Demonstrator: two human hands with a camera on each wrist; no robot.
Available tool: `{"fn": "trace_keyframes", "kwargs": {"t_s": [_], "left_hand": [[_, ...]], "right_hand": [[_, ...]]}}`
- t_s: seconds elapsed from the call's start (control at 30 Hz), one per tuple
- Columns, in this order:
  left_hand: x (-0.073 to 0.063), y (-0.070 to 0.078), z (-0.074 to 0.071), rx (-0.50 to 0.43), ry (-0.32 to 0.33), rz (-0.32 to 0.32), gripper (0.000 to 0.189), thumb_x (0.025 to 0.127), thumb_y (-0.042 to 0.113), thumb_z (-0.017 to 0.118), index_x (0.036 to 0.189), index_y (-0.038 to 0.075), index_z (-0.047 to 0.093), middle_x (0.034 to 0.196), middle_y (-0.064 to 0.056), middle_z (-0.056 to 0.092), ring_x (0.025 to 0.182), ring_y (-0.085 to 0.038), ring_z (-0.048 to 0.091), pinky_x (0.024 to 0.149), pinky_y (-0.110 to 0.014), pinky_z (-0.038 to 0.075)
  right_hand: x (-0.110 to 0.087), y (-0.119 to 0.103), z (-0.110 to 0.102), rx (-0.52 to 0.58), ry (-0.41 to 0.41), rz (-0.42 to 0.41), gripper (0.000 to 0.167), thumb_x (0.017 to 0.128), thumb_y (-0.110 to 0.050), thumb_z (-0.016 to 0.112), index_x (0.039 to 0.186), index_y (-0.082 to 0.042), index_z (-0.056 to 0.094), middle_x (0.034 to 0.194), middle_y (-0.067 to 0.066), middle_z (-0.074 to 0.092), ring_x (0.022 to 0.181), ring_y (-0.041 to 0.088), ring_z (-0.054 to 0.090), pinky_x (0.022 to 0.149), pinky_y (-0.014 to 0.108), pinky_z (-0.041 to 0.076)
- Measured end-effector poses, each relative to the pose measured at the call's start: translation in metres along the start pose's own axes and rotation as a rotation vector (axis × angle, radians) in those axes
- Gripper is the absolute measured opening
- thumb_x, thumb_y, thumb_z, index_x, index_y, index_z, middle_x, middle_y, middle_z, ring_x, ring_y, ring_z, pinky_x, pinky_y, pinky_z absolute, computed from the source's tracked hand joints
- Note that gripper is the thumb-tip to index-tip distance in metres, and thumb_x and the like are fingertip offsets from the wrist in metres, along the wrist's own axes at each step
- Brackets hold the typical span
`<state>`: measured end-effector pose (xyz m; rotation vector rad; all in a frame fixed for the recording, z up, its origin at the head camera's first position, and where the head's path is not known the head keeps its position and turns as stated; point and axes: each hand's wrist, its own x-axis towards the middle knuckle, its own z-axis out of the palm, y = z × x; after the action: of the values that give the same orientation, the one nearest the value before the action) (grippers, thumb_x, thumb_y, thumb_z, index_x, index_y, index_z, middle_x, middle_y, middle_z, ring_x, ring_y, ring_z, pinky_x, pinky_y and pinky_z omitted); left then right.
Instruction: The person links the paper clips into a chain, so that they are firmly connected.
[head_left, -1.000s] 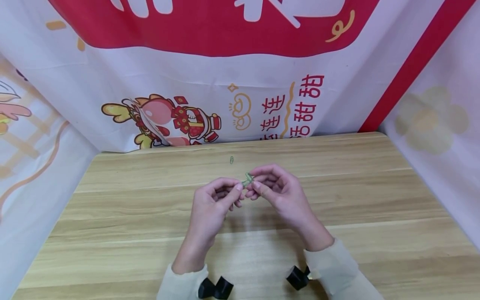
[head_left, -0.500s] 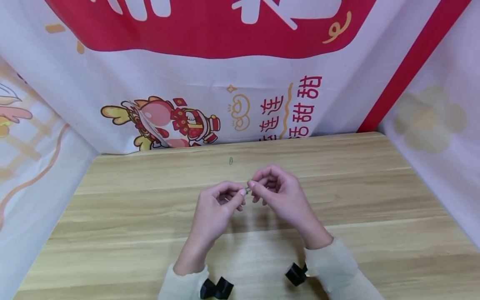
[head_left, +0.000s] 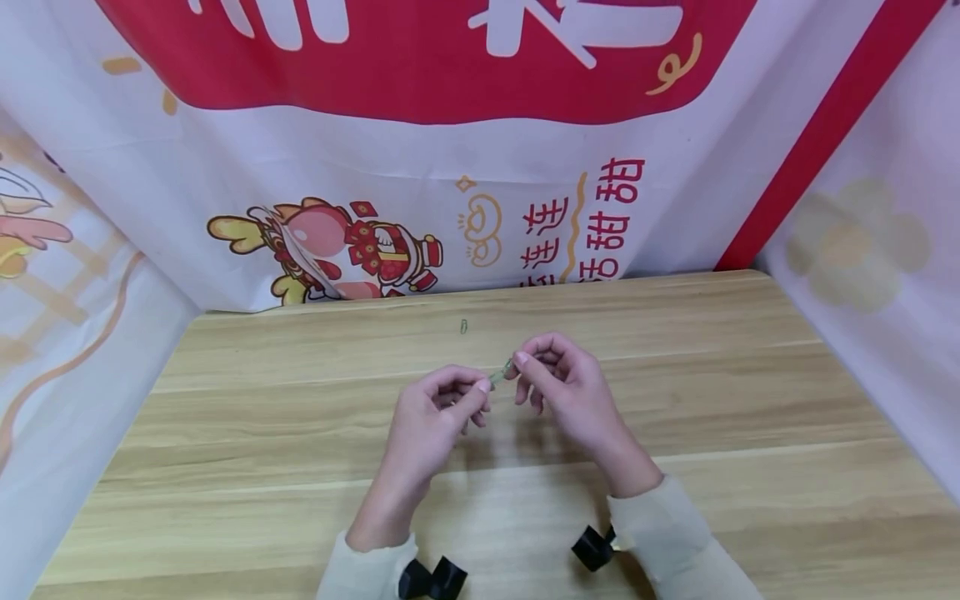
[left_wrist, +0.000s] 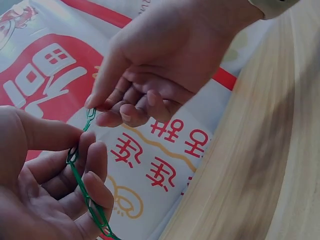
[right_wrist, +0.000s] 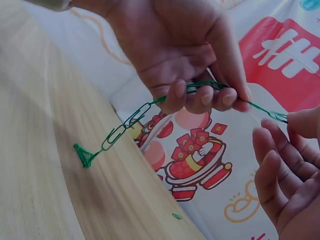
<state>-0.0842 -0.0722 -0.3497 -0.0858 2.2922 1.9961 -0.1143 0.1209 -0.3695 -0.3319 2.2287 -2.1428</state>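
Observation:
My left hand (head_left: pixel 435 429) pinches a chain of green paper clips (right_wrist: pixel 120 130) between thumb and forefinger. Part of that chain runs through its curled fingers, partly hidden. In the right wrist view, the chain slopes down from this hand to a triangular green cluster (right_wrist: pixel 85 156) low over the wooden table; whether the cluster touches the wood, I cannot tell. With thumb and forefinger, my right hand (head_left: pixel 573 392) grips the end paper clip (left_wrist: pixel 90 114). Between both sets of fingertips, the clips form a short straight line.
A single green paper clip (head_left: pixel 463 327) lies on the wooden table (head_left: pixel 262 417) beyond the hands. Printed cloth (head_left: pixel 420 150) hangs behind the table's far edge and along both sides. Black devices sit at both wrists, by the light sleeves.
The clips between my fingertips stood at an angle a second ago, then the fingertips came close together. Now my right hand has drawn slightly right, and the clips are in line.

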Motion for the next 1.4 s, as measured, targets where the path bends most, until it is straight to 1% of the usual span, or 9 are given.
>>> {"fn": "trace_keyframes", "kwargs": {"t_s": [0.13,0.3,0.47,0.6,0.87,1.1,1.27,1.33,1.4], "left_hand": [[0.001,0.001,-0.003,-0.079,0.041,-0.028,0.011,0.104,0.011,0.071,0.111,0.005,0.076,0.093,-0.01,0.074,0.077,-0.022,0.069,0.066,-0.023,0.055],[0.002,0.002,-0.008,-0.132,0.04,-0.031,0.013,0.105,0.011,0.069,0.113,0.003,0.074,0.095,-0.01,0.073,0.077,-0.02,0.068,0.067,-0.023,0.055],[0.002,0.002,-0.008,-0.125,0.004,-0.034,0.013,0.105,0.01,0.068,0.113,0.003,0.074,0.094,-0.006,0.074,0.082,-0.026,0.069,0.068,-0.024,0.055],[0.002,0.002,-0.007,-0.115,-0.007,-0.04,0.013,0.106,0.011,0.068,0.114,0.003,0.074,0.094,-0.006,0.074,0.083,-0.026,0.069,0.067,-0.023,0.054],[0.001,0.002,-0.006,-0.105,0.0,-0.039,0.013,0.106,0.012,0.068,0.114,0.004,0.074,0.097,-0.01,0.075,0.082,-0.027,0.069,0.067,-0.022,0.054],[0.002,0.002,-0.006,-0.102,0.001,-0.031,0.013,0.106,0.012,0.068,0.114,0.004,0.075,0.096,-0.008,0.074,0.081,-0.024,0.069,0.067,-0.023,0.054],[0.002,0.001,-0.006,-0.099,0.003,-0.032,0.013,0.106,0.012,0.068,0.114,0.004,0.075,0.097,-0.01,0.074,0.08,-0.021,0.068,0.069,-0.024,0.055],[0.002,0.001,-0.007,-0.094,0.005,-0.032,0.013,0.106,0.013,0.069,0.114,0.005,0.075,0.097,-0.011,0.075,0.081,-0.024,0.069,0.069,-0.025,0.056],[0.002,0.0,-0.008,-0.089,0.002,-0.035,0.013,0.105,0.013,0.07,0.114,0.005,0.076,0.098,-0.011,0.075,0.083,-0.026,0.069,0.069,-0.025,0.056]], "right_hand": [[0.001,0.001,-0.004,0.048,-0.005,0.004,0.014,0.109,-0.014,0.062,0.113,0.0,0.061,0.101,0.009,0.076,0.072,0.015,0.069,0.059,0.027,0.058],[0.001,0.0,-0.004,0.002,-0.018,0.03,0.014,0.107,-0.015,0.066,0.115,-0.003,0.063,0.107,0.011,0.077,0.076,0.016,0.071,0.062,0.031,0.061],[0.001,0.002,0.001,-0.058,-0.091,0.092,0.024,0.104,-0.021,0.073,0.125,-0.009,0.068,0.117,0.014,0.075,0.082,0.02,0.074,0.065,0.034,0.062],[0.001,0.006,0.004,-0.091,-0.14,0.108,0.025,0.103,-0.023,0.073,0.125,-0.01,0.072,0.115,0.013,0.076,0.083,0.021,0.072,0.067,0.035,0.061],[0.0,0.007,0.005,-0.132,-0.135,0.125,0.016,0.103,-0.023,0.074,0.111,-0.009,0.075,0.108,0.008,0.074,0.082,0.02,0.066,0.065,0.03,0.057],[0.001,0.007,0.004,-0.153,-0.159,0.153,0.02,0.103,-0.027,0.074,0.117,-0.012,0.075,0.109,0.012,0.074,0.086,0.029,0.066,0.066,0.031,0.057],[0.0,0.008,0.003,-0.161,-0.168,0.155,0.019,0.102,-0.027,0.076,0.114,-0.012,0.076,0.115,0.006,0.075,0.091,0.023,0.067,0.078,0.037,0.06],[0.001,0.007,0.001,-0.148,-0.144,0.155,0.018,0.103,-0.026,0.074,0.113,-0.011,0.076,0.112,0.005,0.074,0.09,0.019,0.065,0.079,0.035,0.059],[0.002,0.005,-0.002,-0.115,-0.111,0.164,0.018,0.104,-0.023,0.072,0.113,-0.008,0.074,0.103,0.006,0.071,0.083,0.018,0.061,0.073,0.03,0.055]]}}
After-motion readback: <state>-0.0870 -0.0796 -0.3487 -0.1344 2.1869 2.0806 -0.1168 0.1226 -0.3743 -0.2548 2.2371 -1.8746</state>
